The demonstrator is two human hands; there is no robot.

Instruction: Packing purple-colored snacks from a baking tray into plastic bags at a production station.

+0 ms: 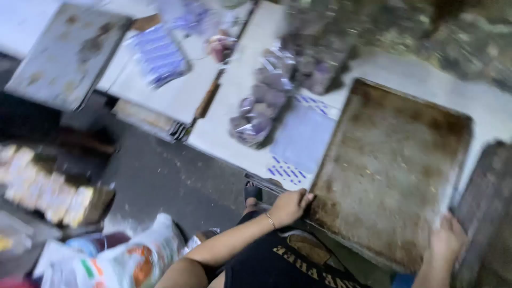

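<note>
Both hands grasping a rusty baking tray [389,165]: left hand [288,207] on its near-left corner, right hand [447,241] on its near edge, steadying it flat on the counter [229,101]. Beyond left hand, wrapped packets [261,106].

We have open room over the big rusty baking tray [392,165]: its flat bed is bare, so a hand can sweep across it freely. Our left hand [288,207] grips its near left corner and our right hand [447,240] its near right edge, so those edges are taken. Just right of the tray a dark second tray [486,205] closes that side off. To the left, a row of clear wrapped packets [264,104] and a blue-printed sheet [301,141] crowd the white table [224,128]. The grey floor [165,181] beside our legs is open, with bags [128,261] further left.
</note>
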